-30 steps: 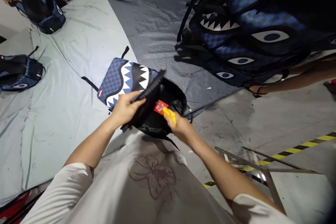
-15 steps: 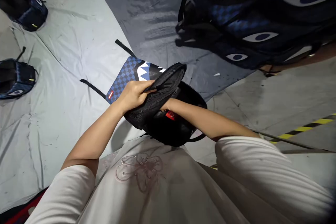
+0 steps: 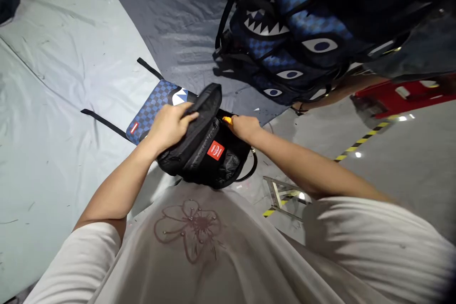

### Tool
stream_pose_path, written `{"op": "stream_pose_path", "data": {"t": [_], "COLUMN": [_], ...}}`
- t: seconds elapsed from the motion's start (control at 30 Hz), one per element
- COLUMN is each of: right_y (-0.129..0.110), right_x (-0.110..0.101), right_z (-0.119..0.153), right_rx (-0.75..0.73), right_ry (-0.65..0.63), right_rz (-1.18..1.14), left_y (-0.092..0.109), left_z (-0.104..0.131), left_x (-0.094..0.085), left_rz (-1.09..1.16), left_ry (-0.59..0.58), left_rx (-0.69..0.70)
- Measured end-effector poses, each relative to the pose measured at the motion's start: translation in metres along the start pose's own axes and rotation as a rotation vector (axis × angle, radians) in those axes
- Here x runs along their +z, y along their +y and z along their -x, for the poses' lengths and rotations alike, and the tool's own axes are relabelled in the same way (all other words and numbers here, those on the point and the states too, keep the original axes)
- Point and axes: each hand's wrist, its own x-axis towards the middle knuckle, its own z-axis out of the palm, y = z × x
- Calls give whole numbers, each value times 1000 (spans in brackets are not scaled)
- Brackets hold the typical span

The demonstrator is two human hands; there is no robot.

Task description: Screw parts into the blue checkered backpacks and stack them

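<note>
At centre, the left hand grips the backpack's flap; the right hand's fingers hold an orange tool.

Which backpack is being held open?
The backpack nearest the shirt: the left hand grips its flap, and a red label shows inside. Stacked backpacks lie beyond.

Over the red label, room can be found inside the bag — from the left, the way is blocked by the raised flap.
</note>
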Motion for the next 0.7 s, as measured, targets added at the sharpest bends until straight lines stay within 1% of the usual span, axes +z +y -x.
{"op": "stream_pose_path", "data": {"t": [0.03,0.07,0.13,0.2,0.23,0.27,0.3,0.33,0.4,0.5,0.57,0.63,0.7], "right_y": [2,6,21,39,46,51,54,54,45,13,-12,-31,-39], "right_x": [4,10,25,38,43,48,51,55,63,80,95,110,123], "right_z": [6,17,53,92,106,115,119,116,97,53,32,24,26], "right_rx": [37,82,169,235,255,268,280,292,316,316,273,212,160], "right_ry": [-28,-66,-164,-292,-362,-417,-455,-472,-446,-370,-362,-402,-474], "right_rz": [3,0,-31,-122,-198,-289,-393,-503,-729,-1042,-1208,-1329,-1412], "left_y": [-6,-13,-27,-34,-35,-34,-32,-29,-21,-11,-9,-9,-12], "left_z": [1,1,2,1,-1,-4,-7,-11,-20,-33,-39,-43,-45], "left_x": [-3,-6,-8,-7,-5,-4,-3,-2,-2,0,2,3,2], "left_rz": [-21,-34,-49,-49,-43,-35,-26,-18,-13,-31,-55,-90,-123], "left_ry": [74,144,232,251,248,239,226,208,169,116,78,57,53], "left_rx": [-53,-104,-173,-196,-192,-177,-152,-120,-55,12,46,72,92]}}
